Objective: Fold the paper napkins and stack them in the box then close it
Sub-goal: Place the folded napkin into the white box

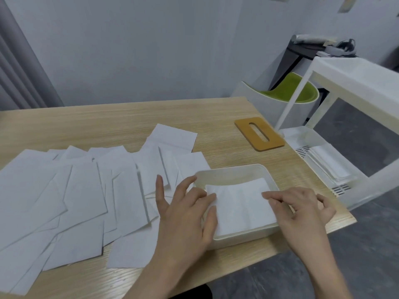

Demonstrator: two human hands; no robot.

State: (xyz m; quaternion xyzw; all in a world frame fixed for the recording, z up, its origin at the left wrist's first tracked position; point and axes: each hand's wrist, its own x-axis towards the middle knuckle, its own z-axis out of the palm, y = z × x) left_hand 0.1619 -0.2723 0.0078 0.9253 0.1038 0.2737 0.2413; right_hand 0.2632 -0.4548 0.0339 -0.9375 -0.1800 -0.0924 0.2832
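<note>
- The step in hand looks like stacking: a folded napkin (239, 203) lies in the open white box (231, 172), and both hands are settling it.
- The left hand (183, 214) sits at the box's left wall, fingers spread and nearly straight, fingertips touching the napkin's left edge; it grips nothing.
- The right hand (302, 208) reaches in from the box's right side, fingers loosely bent, its fingertips pressing the napkin's right edge; I cannot see a pinch.
- The box stands on the bench (108, 117) near its right front corner, its long axis running left to right, slightly skewed; the napkin lies flat along the same axis.
- Left of the box, many loose napkins (82, 190) are spread overlapping on the bench, so most of the folding seems yet to do.
- Behind the box and to its right lies the slotted wooden lid (259, 134), well apart.
- Next move, likely: lift the hands clear and take a sheet from the spread nearest the box.
</note>
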